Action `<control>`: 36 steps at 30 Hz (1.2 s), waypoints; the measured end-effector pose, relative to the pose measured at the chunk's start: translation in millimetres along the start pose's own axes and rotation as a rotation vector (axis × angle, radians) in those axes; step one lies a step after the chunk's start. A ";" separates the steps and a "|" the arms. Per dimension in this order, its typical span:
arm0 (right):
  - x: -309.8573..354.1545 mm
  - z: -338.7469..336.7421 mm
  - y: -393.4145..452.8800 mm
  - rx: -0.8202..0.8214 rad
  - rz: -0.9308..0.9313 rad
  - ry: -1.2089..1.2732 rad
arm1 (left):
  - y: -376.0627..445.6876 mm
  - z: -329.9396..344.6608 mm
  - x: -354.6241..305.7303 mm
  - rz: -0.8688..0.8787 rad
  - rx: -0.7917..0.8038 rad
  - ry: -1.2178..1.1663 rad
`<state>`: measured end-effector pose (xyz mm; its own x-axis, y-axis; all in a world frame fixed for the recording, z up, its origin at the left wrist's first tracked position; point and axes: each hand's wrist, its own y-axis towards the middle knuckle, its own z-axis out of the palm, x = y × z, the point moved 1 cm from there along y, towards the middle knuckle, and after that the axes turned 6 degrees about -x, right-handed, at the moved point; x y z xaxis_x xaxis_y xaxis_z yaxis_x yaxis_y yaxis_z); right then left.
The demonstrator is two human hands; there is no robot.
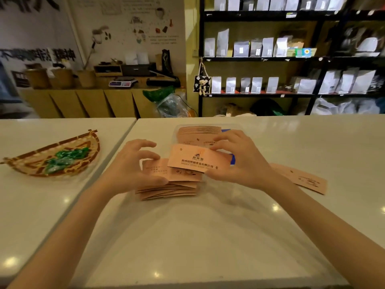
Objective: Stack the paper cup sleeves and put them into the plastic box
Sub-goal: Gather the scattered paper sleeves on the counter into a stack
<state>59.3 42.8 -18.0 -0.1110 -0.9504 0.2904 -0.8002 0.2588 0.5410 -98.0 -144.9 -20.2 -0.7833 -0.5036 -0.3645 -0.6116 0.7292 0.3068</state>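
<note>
Stacking is the step in hand here: the right hand [239, 157] pinches a single flat sleeve [198, 158] by its right end, thumb underneath and fingers over the top edge, and holds it tilted just above the pile. The left hand [135, 165] sits at the left end of the stack of sleeves [168, 189], thumb against the near edge and fingers curled over the top — steadying it, though whether it truly clamps the pile or only rests there I cannot tell. That stack lies on the white counter [208, 236], fanned and a little ragged at the edges, thin peach-coloured card with dark printing and a gentle curved outline. Behind it stands the clear plastic box [177, 130], already holding a batch of sleeves [200, 131] laid in a neat overlapping row; a blue part shows at its right side. A few loose sleeves [300, 178] lie off to the right, well apart from the pile. So the job looks partway done. The next move, by my reading, calls for laying the held sleeve square on top, matching the curves, then tapping the edges flush — smooth card on a glossy top will likely slide. At far left sits a woven bamboo tray [27, 163] with green-wrapped sweets [66, 157], untouched.
</note>
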 end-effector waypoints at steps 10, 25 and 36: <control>28.6 44.7 21.9 0.101 -0.019 0.053 | -9.1 18.5 34.3 -0.117 0.035 -0.179; 6.3 34.4 3.6 0.223 0.027 -0.012 | -12.6 23.3 37.2 -0.017 -0.049 -0.197; -55.6 -45.9 -45.7 0.035 0.333 -0.052 | 22.1 21.6 -92.6 0.466 -0.011 -0.174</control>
<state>129.1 91.7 -22.7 -0.3989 -0.8227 0.4050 -0.7350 0.5509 0.3953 -36.6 -72.1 1.4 -0.9440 -0.0399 -0.3276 -0.2030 0.8529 0.4810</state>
